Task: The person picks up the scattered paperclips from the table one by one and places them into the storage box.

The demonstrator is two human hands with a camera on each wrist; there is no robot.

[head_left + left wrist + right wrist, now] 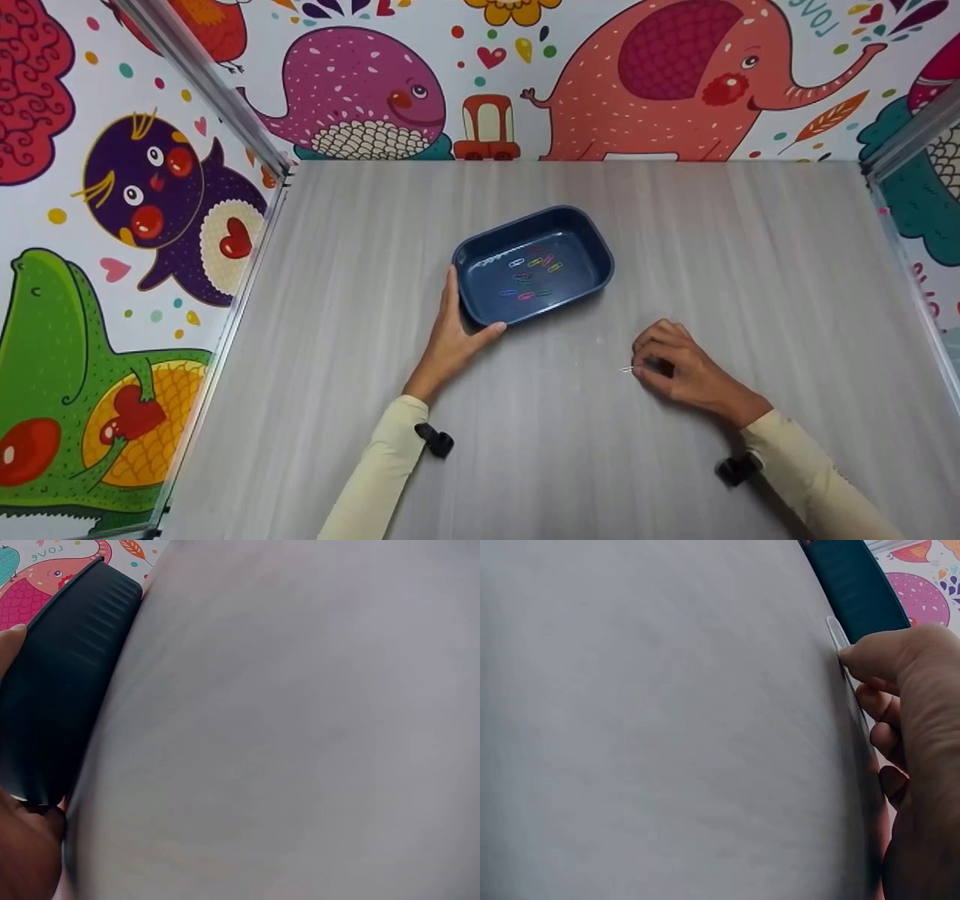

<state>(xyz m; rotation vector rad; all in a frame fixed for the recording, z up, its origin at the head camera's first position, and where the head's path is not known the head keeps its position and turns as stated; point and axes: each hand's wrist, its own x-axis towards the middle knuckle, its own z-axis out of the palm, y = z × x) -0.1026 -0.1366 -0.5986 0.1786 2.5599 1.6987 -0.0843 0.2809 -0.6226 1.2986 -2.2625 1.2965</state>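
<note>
A dark blue plastic tray [484, 289] sits on the table, turned at a slant. My left hand [450, 337] grips its near left corner, the thumb along the front side and the fingers up the left side. Inside the tray lie several small coloured paper clips [535, 262], spread over its floor. To the right of the tray and nearer to me, my right hand [679, 367] pinches a pale paper clip [626, 369] between thumb and fingers, low over the table. In the right wrist view the clip's rounded end [832, 626] sticks out past the thumb tip.
The pale wood-grain table [360, 247] runs back to a wall panel [495, 75] printed with cartoon animals. Another printed panel [67, 315] stands along the left, with a metal frame post [202, 82] at the corner. Each wrist wears a small black camera [739, 470].
</note>
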